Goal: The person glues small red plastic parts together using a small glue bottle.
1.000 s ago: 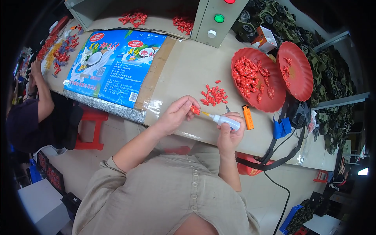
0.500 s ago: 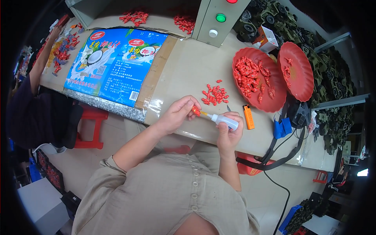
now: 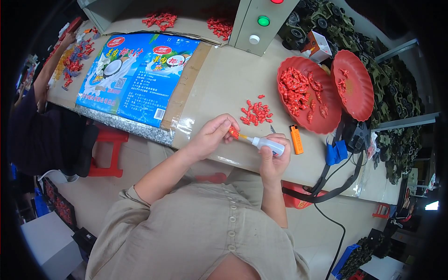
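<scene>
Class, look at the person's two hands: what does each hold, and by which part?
The left hand pinches a small red part at its fingertips. The right hand grips a small white glue bottle around its body, nozzle toward the part.

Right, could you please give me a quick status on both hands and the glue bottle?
Left hand pinching small red part. Right hand gripping glue bottle, nozzle at the part. Orange lighter beside, nothing blocking.

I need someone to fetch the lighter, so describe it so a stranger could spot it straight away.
Start at the big red dish heaped with small red parts, on the right of the table. Just below its near rim, right of the right hand holding a small white bottle, lies the lighter. It is the only orange, slim, stick-shaped thing there.
</scene>
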Tool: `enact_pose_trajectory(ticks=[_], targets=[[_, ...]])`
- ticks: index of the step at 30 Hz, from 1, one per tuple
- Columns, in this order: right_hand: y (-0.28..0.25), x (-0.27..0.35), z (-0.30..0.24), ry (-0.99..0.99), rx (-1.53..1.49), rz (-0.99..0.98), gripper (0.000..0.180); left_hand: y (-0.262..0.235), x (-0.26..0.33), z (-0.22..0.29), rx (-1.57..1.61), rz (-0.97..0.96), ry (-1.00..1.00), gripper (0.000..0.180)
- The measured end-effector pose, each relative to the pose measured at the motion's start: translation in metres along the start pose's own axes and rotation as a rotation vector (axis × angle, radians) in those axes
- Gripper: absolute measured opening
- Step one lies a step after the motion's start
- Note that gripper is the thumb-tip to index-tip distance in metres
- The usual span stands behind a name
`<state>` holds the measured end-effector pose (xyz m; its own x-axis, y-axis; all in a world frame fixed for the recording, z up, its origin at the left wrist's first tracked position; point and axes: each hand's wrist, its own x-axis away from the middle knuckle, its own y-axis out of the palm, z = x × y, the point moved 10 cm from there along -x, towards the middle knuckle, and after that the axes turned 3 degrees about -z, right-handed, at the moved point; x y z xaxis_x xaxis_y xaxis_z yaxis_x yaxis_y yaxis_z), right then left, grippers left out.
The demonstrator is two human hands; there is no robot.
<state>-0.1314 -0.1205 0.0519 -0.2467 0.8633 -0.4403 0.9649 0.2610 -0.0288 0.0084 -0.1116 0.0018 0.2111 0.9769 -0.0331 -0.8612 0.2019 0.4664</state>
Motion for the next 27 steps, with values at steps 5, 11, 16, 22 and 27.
enact_pose_trajectory(ticks=[5, 11, 16, 22, 27], targets=[[-0.004, -0.002, -0.001, 0.022, -0.141, 0.078, 0.023, 0.001, 0.0, -0.001, 0.001, -0.016, -0.001, 0.023], [-0.013, 0.009, 0.023, 0.153, -0.456, 0.254, 0.021, -0.002, -0.002, 0.005, -0.072, 0.016, 0.037, 0.016], [-0.013, 0.01, 0.027, 0.15, -0.359, 0.241, 0.02, -0.003, -0.002, 0.009, -0.015, 0.067, 0.056, 0.013], [-0.012, 0.01, 0.027, 0.16, -0.3, 0.231, 0.02, -0.003, -0.002, 0.007, -0.039, 0.067, 0.044, 0.012], [-0.012, 0.011, 0.028, 0.175, -0.29, 0.23, 0.019, -0.004, -0.002, 0.008, -0.023, 0.078, 0.054, 0.012]])
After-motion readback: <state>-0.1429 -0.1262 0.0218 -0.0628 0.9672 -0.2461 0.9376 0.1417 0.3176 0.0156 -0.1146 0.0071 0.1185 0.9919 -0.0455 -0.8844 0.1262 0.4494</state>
